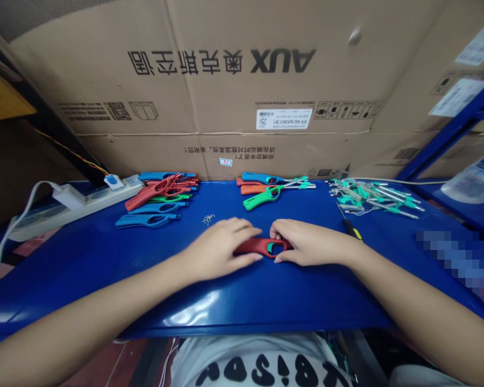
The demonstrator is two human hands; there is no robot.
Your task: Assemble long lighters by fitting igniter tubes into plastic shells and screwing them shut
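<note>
A red lighter handle point(258, 246) with a green trigger showing in its loop lies level above the blue table, between my two hands. My left hand point(221, 250) closes over its left end, fingers on the far side and thumb on the near side. At the loop end, my right hand point(302, 242) pinches it with bent fingers and thumb. Whatever sits at that right end is hidden by my right fingers. Small screws point(208, 219) lie loose on the table beyond my left hand.
Coloured lighter handles point(149, 219) are piled back left. Lighters with metal tubes point(262, 199) lie back centre. Metal tubes with green parts point(371, 196) are heaped back right, near a screwdriver point(353, 230). A power strip point(89, 207) runs along the left; a cardboard box point(210, 113) stands behind.
</note>
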